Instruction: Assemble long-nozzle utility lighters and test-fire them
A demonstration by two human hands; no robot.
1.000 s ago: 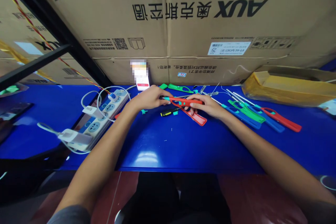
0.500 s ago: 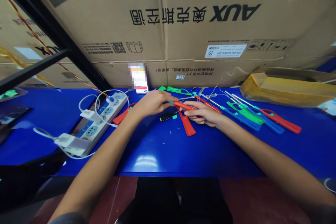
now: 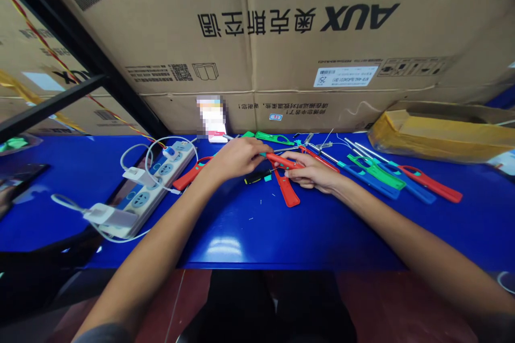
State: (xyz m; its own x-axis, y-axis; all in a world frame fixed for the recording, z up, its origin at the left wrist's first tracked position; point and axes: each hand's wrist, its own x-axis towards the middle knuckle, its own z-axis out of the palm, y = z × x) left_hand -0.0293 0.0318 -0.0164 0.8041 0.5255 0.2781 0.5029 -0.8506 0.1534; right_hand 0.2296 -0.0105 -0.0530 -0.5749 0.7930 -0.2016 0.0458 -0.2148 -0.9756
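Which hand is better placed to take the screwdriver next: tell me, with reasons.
Probably the left hand: it and the right hand both hold the red handle, but the screwdriver lies with its grip nearer the left.

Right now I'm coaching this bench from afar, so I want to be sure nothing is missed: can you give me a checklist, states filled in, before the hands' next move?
1. Right hand holding the slim red plastic handle: ok, fingers wrapped around it.
2. Left hand gripping firmly: cannot tell; it is at the handle's left end, fingers partly hidden.
3. Parts inside the handle seated: cannot tell; the hands cover too much.
4. Black-and-yellow screwdriver near the hands: ok, lying on the glossy blue table.
5. Table free of loose scraps: not ok; thin pale bits lie in front of the hands.
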